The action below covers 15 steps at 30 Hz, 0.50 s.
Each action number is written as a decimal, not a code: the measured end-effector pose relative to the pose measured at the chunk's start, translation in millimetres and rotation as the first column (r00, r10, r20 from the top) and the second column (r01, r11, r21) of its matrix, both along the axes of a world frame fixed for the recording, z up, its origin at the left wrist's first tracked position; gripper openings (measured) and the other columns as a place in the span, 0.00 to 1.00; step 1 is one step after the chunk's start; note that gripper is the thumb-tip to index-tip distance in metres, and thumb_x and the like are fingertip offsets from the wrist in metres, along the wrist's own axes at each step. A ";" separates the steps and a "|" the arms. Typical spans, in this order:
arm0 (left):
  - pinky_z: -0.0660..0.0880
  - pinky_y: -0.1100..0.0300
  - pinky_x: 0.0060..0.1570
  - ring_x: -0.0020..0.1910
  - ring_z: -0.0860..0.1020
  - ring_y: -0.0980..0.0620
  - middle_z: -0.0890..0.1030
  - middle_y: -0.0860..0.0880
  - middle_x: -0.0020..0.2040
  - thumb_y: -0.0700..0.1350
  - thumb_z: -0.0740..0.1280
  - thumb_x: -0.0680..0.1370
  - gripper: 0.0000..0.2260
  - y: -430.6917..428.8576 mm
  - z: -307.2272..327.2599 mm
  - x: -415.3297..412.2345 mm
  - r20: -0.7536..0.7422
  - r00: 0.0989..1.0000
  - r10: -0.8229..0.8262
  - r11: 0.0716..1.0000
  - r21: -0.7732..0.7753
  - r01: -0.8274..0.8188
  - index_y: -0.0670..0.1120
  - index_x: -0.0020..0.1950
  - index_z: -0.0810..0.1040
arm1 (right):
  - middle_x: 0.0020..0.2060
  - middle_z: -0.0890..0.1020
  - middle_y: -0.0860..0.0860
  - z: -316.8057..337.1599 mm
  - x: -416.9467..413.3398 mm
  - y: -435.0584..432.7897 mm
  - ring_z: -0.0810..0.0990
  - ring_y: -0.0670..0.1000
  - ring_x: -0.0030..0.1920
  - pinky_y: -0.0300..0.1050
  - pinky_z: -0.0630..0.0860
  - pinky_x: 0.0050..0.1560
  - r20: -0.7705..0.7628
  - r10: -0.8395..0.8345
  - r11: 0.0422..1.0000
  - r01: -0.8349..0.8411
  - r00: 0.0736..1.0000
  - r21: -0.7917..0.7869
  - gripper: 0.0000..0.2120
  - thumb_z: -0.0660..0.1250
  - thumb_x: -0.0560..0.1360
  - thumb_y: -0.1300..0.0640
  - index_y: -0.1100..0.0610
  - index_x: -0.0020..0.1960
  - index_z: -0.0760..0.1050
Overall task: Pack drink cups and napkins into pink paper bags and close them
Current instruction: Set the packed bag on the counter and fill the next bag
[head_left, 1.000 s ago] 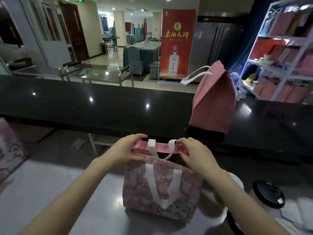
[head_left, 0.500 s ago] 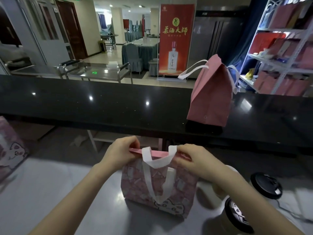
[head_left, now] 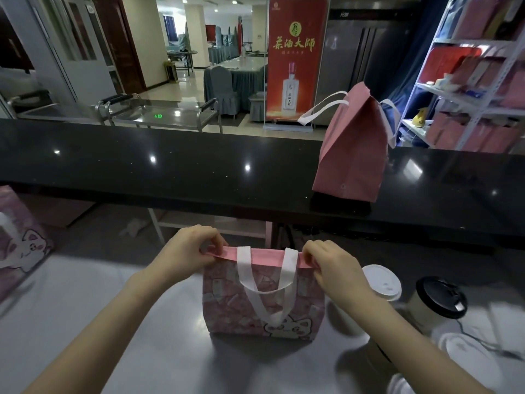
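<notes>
Head camera, looking down over a grey worktop [head_left: 113, 322]: a person pinches the folded top edge [head_left: 267, 255] of a pink cat-print paper bag [head_left: 241, 311] with both hands. The left hand [head_left: 189, 253] grips the left end of the fold, fingers curled over it and thumb behind; the right hand [head_left: 329, 265] grips the right end in the same way. The bag stands upright on the worktop, directly in front of the person, its mouth pressed flat. Its white handle [head_left: 267, 282] hangs in a loop down the front face, above a printed cat. What the bag holds cannot be seen.

Just right of the bag, partly behind the right forearm, stands a white-lidded cup [head_left: 382, 281], with a black-lidded cup [head_left: 439, 297] beside it further right. A second cat-print bag [head_left: 20, 243] shows at the left edge of the view.

Beyond the worktop runs a raised black counter [head_left: 170, 172], on which a plain pink bag [head_left: 352, 155] with white handles stands upright, its top closed. Behind the counter are a steel trolley [head_left: 159, 115], a red banner [head_left: 295, 61] picturing a bottle, and, at right, white shelving [head_left: 483, 81] stocked with pink and red packages.
</notes>
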State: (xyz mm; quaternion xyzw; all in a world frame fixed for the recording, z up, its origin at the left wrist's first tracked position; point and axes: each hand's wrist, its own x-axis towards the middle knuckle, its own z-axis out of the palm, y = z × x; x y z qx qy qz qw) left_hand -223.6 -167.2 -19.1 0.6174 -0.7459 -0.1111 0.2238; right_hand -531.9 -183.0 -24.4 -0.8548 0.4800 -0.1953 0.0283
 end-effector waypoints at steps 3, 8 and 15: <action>0.77 0.68 0.43 0.45 0.76 0.60 0.77 0.61 0.46 0.46 0.76 0.71 0.10 5.2 2.8 2.6 0.096 0.995 -0.020 0.999 0.042 0.016 0.58 0.47 0.79 | 0.44 0.77 0.44 0.4 -1.8 -7.5 0.73 0.48 0.46 0.38 0.64 0.34 -0.039 -0.002 0.999 0.004 0.999 0.050 0.08 0.66 0.73 0.60 0.51 0.50 0.72; 0.77 0.71 0.43 0.41 0.76 0.63 0.76 0.62 0.42 0.45 0.74 0.73 0.07 10.5 -8.1 -6.8 0.025 0.999 0.041 0.998 -0.052 -0.039 0.56 0.47 0.79 | 0.44 0.81 0.44 9.9 -4.2 -15.1 0.79 0.46 0.46 0.44 0.76 0.47 0.099 0.006 0.962 -0.033 0.995 0.269 0.05 0.69 0.73 0.55 0.50 0.48 0.76; 0.79 0.64 0.39 0.39 0.77 0.59 0.77 0.58 0.40 0.39 0.72 0.73 0.12 8.1 -25.1 -19.4 -0.067 0.993 0.100 0.982 -0.152 -0.110 0.54 0.45 0.73 | 0.29 0.74 0.47 5.4 4.6 -17.8 0.73 0.50 0.32 0.44 0.71 0.33 0.124 0.014 0.985 -0.035 0.992 0.168 0.14 0.65 0.69 0.68 0.50 0.37 0.67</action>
